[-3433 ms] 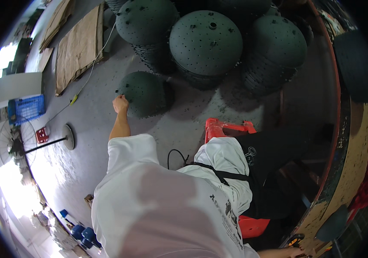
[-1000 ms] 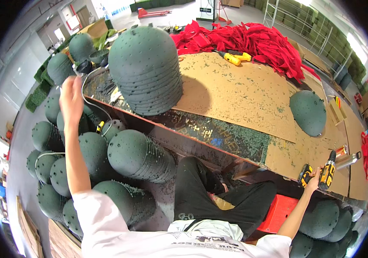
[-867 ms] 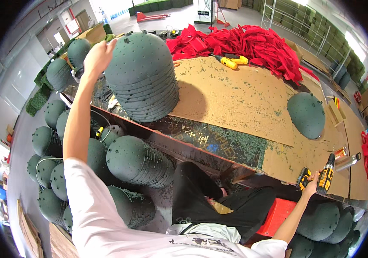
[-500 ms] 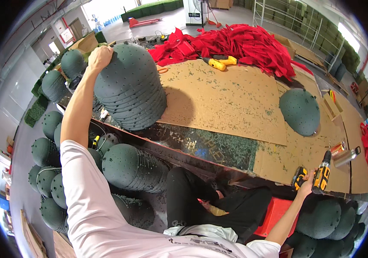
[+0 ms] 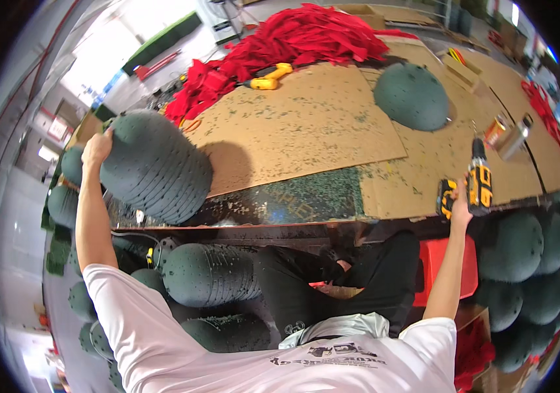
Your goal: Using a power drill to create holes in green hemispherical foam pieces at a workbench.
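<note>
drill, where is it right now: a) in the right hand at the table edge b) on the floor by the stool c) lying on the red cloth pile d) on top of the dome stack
a, the right hand holds the yellow and black drill upright at the near edge of the table, while the left hand rests on the dome stack.

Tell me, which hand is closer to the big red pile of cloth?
Left. The left hand rests on the stacked green domes, just below the red cloth pile; the right hand grips the drill, farther away.
</note>
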Demonstrator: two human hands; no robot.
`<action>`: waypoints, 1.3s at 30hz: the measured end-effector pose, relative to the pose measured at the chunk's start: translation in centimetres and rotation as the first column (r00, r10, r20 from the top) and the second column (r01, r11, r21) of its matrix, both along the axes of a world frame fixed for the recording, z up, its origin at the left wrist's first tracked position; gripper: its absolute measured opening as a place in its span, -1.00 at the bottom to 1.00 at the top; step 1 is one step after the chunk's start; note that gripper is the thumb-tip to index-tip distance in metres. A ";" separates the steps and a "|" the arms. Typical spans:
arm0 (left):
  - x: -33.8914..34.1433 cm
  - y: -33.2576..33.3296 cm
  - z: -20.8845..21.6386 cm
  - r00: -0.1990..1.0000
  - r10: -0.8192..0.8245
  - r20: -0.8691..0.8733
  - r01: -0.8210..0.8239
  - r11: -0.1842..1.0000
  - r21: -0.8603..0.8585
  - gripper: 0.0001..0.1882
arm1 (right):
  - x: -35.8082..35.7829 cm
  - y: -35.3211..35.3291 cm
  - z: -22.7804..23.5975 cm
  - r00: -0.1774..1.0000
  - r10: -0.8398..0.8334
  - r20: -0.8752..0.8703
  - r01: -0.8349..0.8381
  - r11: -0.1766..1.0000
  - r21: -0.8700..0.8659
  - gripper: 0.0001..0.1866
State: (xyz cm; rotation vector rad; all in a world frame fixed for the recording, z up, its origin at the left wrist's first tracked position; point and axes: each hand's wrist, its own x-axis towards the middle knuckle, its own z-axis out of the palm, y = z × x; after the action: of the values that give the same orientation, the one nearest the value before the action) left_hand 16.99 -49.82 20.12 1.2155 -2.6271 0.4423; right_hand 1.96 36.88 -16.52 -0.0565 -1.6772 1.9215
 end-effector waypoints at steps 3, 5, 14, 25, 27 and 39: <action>-0.1 -1.8 -1.0 0.993 -0.081 -0.083 0.074 0.993 -0.090 -0.36 | 0.2 -0.2 0.3 0.998 -0.026 0.054 0.022 0.997 0.072 -0.68; -0.1 -3.5 -1.4 0.987 -0.113 -0.118 0.102 0.990 -0.097 -0.40 | 0.4 -0.5 0.7 0.999 -0.041 0.006 0.040 0.995 0.094 -0.69; 1.3 0.5 8.2 0.941 -0.309 -0.135 0.212 0.853 -0.477 -0.44 | 1.2 -1.0 2.1 0.998 -0.062 0.003 0.061 0.991 0.122 -0.72; -1.5 30.9 -4.2 0.714 -0.615 -0.334 0.578 0.787 -0.215 -0.53 | 1.0 -0.9 1.7 0.998 -0.054 -0.017 0.056 0.993 0.102 -0.76; -3.3 35.4 -8.7 0.643 -0.691 -0.330 0.675 0.715 -0.181 -0.56 | 0.9 -0.8 1.6 0.998 -0.049 -0.041 0.053 0.994 0.094 -0.85; -8.4 45.6 -22.2 0.542 -0.792 -0.280 0.809 0.583 -0.083 -0.59 | 0.8 -0.6 1.6 0.998 -0.057 -0.019 0.059 0.992 0.114 -0.82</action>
State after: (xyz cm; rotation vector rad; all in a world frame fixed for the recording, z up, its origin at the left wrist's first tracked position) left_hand 8.60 -4.24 -2.10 -0.0531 -2.5736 -0.0043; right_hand 2.78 36.27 -14.92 -0.0454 -1.7529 1.7763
